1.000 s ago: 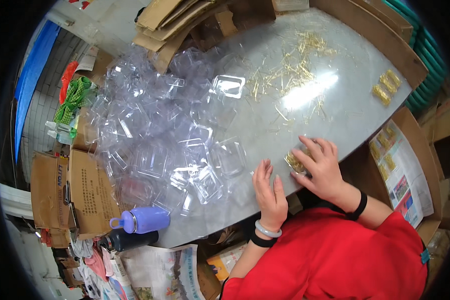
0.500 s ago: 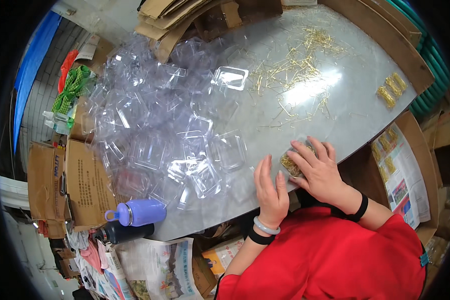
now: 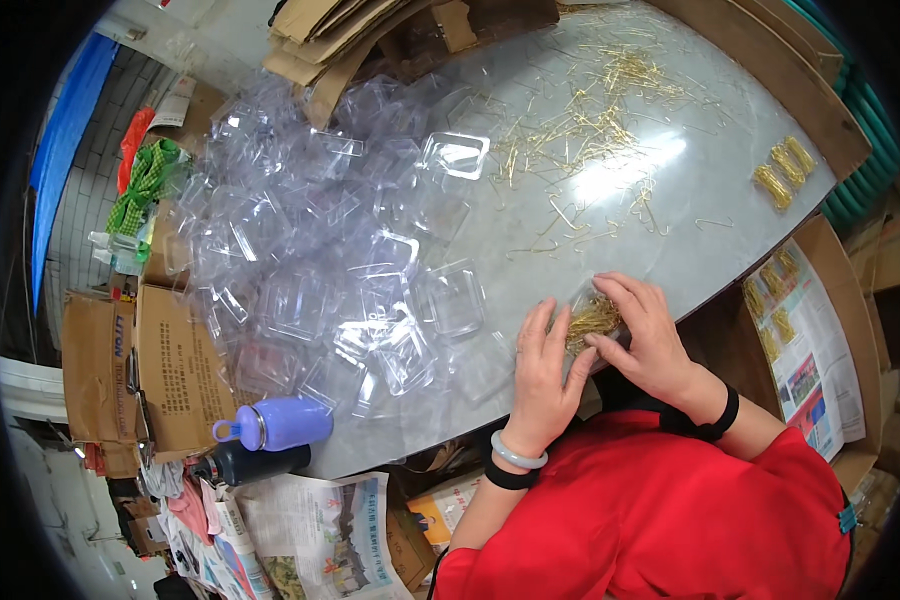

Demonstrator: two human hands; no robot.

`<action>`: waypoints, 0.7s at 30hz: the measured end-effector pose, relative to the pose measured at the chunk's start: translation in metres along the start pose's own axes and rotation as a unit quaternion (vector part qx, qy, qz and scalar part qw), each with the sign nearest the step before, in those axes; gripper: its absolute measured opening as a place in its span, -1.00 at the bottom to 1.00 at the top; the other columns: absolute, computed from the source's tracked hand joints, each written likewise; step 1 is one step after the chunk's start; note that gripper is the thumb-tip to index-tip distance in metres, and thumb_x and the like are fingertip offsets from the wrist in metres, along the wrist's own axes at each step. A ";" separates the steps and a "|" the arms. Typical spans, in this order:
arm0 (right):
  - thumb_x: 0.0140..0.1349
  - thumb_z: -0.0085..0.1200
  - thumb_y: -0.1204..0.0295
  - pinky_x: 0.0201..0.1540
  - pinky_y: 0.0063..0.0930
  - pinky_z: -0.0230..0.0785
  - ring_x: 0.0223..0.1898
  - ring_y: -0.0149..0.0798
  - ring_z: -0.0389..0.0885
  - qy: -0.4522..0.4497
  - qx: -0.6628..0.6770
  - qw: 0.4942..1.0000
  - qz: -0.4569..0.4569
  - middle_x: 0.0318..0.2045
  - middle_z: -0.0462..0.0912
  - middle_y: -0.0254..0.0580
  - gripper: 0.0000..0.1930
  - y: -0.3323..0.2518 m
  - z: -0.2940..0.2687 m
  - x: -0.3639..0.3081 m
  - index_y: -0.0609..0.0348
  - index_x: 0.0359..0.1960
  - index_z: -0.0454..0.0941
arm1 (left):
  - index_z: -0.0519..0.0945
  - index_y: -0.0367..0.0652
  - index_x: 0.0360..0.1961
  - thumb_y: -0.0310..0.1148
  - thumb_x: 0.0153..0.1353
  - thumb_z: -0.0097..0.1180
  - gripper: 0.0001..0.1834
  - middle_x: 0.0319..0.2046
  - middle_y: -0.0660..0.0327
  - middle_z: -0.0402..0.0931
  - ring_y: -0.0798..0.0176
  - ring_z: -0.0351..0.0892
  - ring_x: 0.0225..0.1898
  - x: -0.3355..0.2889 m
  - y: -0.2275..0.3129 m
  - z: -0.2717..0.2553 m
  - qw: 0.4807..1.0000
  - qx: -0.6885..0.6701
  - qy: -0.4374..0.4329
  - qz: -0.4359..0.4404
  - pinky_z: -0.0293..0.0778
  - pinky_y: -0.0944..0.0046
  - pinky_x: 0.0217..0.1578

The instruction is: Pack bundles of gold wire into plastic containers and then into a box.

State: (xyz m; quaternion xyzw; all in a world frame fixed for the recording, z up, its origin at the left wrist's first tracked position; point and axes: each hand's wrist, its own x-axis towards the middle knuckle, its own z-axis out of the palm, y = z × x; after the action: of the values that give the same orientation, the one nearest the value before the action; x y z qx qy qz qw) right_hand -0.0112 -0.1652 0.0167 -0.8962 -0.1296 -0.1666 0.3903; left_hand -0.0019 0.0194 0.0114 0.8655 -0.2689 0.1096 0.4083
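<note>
Close to the table's near edge, a clear plastic box (image 3: pixel 581 301) holds a bundle of thin gold wire hooks (image 3: pixel 594 319). My right hand (image 3: pixel 654 340) grips its right side, fingers along the far edge and thumb at the near side. Against the left end rests my left hand (image 3: pixel 543 378), thumb and fingers bent round that corner. Part of the box is hidden under my fingers. Beyond it, loose gold hooks (image 3: pixel 610 115) are strewn in a pile over the grey table (image 3: pixel 550 210), with a few single ones lying nearer.
Clear plastic boxes (image 3: pixel 300 300) heap up on the left. A purple bottle (image 3: pixel 295 424) and a black bottle (image 3: pixel 260 464) lie at the near left. Several hook bundles (image 3: pixel 785 172) sit at the right edge; more lie on newspaper in a carton (image 3: pixel 840 290). Flattened cardboard (image 3: pixel 345 40) stands behind.
My left hand has moved in to the box's left end. The right fingers have shifted toward its far right edge, uncovering more of the gold hooks.
</note>
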 end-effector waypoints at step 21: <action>0.18 0.15 0.60 -0.12 -0.18 0.45 -0.17 0.01 0.56 0.028 -0.086 0.991 -0.096 -0.24 0.55 -0.11 -0.89 0.006 -0.012 0.018 0.24 -0.25 0.56 | 0.45 -0.40 0.20 -0.27 0.29 0.22 -0.45 0.29 -0.17 0.29 -0.28 0.27 0.30 0.003 0.002 0.012 0.997 0.072 -0.011 0.019 0.23 -0.10 0.31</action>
State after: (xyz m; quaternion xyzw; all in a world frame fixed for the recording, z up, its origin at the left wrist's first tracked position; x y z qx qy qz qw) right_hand 0.0048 -0.1764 0.0281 -0.9048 -0.1892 -0.2384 0.2979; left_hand -0.0007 0.0081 0.0060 0.8885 -0.2812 0.1265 0.3397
